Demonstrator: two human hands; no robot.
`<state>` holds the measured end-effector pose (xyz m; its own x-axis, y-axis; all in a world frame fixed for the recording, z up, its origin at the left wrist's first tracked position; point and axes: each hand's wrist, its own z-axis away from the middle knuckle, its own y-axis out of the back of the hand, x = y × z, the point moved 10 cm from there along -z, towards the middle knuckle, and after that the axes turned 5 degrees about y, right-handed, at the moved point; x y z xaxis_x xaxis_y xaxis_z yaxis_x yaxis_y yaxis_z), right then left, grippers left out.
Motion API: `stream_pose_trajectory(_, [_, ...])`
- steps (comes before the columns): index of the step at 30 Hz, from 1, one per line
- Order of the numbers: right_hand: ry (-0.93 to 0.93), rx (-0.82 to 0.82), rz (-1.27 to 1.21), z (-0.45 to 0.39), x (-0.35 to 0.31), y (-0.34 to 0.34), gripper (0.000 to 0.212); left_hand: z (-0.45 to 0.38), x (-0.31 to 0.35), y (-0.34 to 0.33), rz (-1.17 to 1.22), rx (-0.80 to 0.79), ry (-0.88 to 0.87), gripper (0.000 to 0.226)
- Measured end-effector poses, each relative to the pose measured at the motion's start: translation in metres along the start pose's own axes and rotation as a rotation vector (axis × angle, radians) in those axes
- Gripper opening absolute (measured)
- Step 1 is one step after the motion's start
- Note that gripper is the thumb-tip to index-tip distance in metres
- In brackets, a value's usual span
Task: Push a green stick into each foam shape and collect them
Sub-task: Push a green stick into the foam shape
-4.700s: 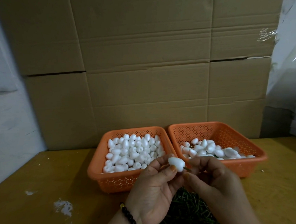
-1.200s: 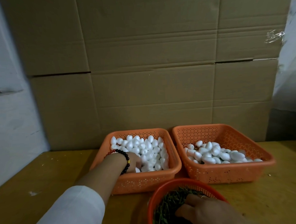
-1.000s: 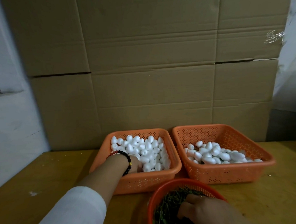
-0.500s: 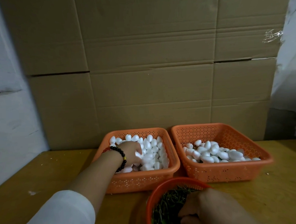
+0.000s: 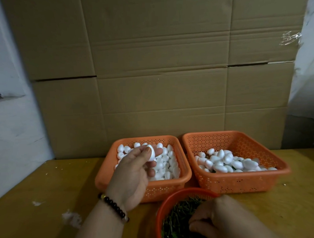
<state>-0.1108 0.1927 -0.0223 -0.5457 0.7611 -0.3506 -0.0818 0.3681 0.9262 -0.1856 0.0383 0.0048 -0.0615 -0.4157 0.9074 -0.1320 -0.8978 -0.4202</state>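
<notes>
The left hand (image 5: pixel 135 173), palm up, pinches a white foam egg (image 5: pixel 151 153) between thumb and fingertips above the left basket (image 5: pixel 105 181), which is full of foam shapes. The right hand (image 5: pixel 225 218), fingers curled, reaches into a round red bowl (image 5: pixel 166 202) of green sticks (image 5: pixel 177 217); whether it grips one cannot be told. The right basket (image 5: pixel 244 181) holds more foam shapes. All sit on a wooden bench (image 5: pixel 40 203).

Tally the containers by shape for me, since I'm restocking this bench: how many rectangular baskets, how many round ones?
Rectangular orange baskets: 2, the left basket of plain foam shapes and the right basket.
Round red basket of green sticks: 1.
Total: 3 containers.
</notes>
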Motion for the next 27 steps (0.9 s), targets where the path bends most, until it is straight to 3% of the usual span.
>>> stream_pose_trajectory(5, [-0.003,0.051,0.033,-0.002,-0.002,0.002,0.025,0.02,-0.03,-0.03,0.416,-0.099,0.31,0.023])
stream_pose_trajectory(11, [0.008,0.059,0.022,-0.004,0.0,0.001,0.034,0.032,-0.041,-0.055,0.64,-0.184,0.443,0.026])
stream_pose_trajectory(14, [-0.013,0.074,0.02,-0.003,0.004,0.001,0.034,0.032,-0.045,-0.054,0.686,-0.152,0.472,0.027])
stream_pose_trajectory(18, [-0.046,0.075,0.002,-0.001,0.005,0.006,0.014,0.034,-0.049,-0.053,0.719,-0.121,0.497,0.031])
stream_pose_trajectory(27, [-0.046,0.105,-0.023,0.0,0.007,0.009,0.028,0.035,-0.056,-0.053,0.621,-0.162,0.506,0.046])
